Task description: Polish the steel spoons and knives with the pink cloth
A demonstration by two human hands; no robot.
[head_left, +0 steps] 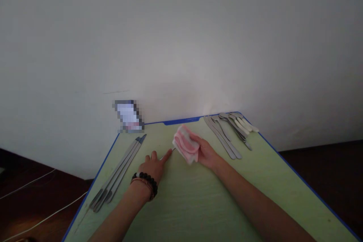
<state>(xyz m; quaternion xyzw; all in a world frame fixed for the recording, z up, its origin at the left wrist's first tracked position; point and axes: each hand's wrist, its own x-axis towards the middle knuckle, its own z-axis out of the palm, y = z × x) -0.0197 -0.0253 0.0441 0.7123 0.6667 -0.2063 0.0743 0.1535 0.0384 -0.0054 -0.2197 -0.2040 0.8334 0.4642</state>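
Observation:
Near the middle of the table, my left hand (153, 168), with dark bead bracelets at its wrist, grips a thin metal piece of cutlery (174, 149). Only a short stretch of it shows between my fingers and the cloth, so its kind is hidden. A folded pink-and-white cloth (185, 144) is held in my right hand (206, 153), its fingers closed round the right side. The cloth covers the far end of the cutlery. To the left of my left hand lie several table knives (121, 170), side by side and slanting.
On the right of the green table (193, 208) are more knives (222, 141), spoons (232, 126) and white-handled cutlery (244, 124). A phone (129, 115), blurred out, leans at the back left against the wall (181, 45). White cables (53, 211) run across the floor at left.

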